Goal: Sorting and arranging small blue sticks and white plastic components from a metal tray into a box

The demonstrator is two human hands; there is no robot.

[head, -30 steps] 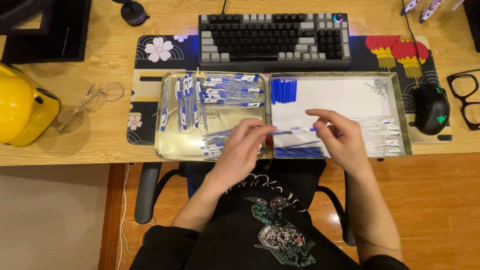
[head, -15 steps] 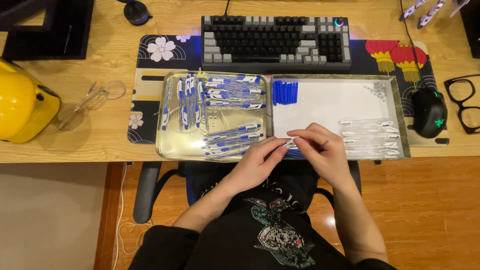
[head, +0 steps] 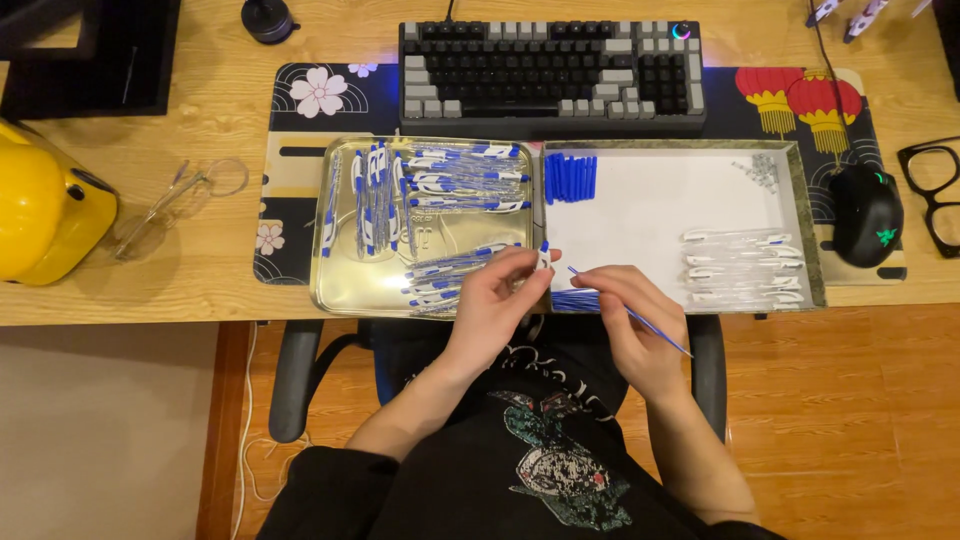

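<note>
Both hands are drawing apart now: left hand [head: 500, 300] pinching pen barrel [head: 535, 262] over the metal tray's [head: 335, 290] edge, right hand [head: 630, 320] pinching thin blue refill [head: 630, 312]. Looks like refill extraction; next likely needs laying refill onto white tray [head: 650, 200].

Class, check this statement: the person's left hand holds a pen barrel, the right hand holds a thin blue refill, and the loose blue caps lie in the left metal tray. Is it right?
Not quite. The head view shows the blue caps lying in the white-lined right tray, not the left metal tray. The rest stands: left hand holds a pen barrel, right hand a thin blue refill.
</note>
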